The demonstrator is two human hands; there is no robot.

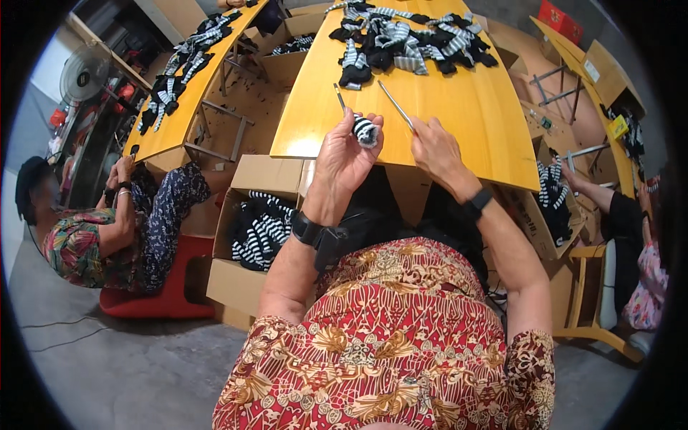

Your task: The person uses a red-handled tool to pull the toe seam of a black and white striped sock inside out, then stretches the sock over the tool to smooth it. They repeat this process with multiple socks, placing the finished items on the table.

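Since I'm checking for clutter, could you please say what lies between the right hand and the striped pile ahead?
The head view shows a slim silvery rod, held in the right hand, over otherwise bare yellow tabletop.

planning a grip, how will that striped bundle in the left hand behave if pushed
The striped bundle is probably light and squashy, since it looks like soft fabric. It may roll a little, given its rounded shape.

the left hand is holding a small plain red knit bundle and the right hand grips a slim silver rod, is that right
Not quite: the small knit bundle is black-and-white striped, not plain red, as the head view shows. The left hand does hold it, and the right hand grips the slim silver rod.
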